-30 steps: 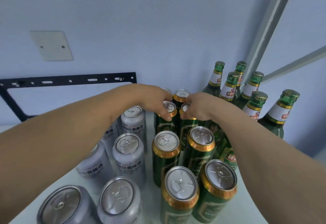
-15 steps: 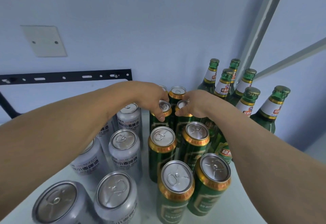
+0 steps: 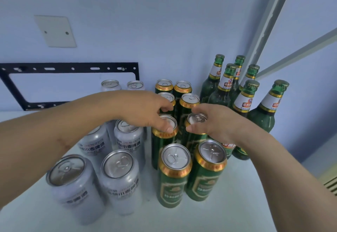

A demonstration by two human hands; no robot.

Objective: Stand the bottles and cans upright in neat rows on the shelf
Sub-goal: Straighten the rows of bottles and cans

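Your left hand (image 3: pixel 145 111): fingers pinching rim of a green can (image 3: pixel 165 136), second row from near | right hand (image 3: pixel 213 122): fingers clamped on its right neighbour (image 3: pixel 196 131) | both cans upright beneath fingertips, touching | shelf (image 3: pixel 237 204): rows nearly set

Green cans (image 3: pixel 174 174) with gold rims stand upright in two columns running from the lower centre of the frame back toward the wall. To their left, silver cans (image 3: pixel 119 178) with dark lettering also stand upright in two columns, partly hidden. At the right, green glass bottles (image 3: pixel 263 116) with white-and-gold neck labels and green caps stand upright, clustered in the corner on the white shelf (image 3: pixel 228 213).
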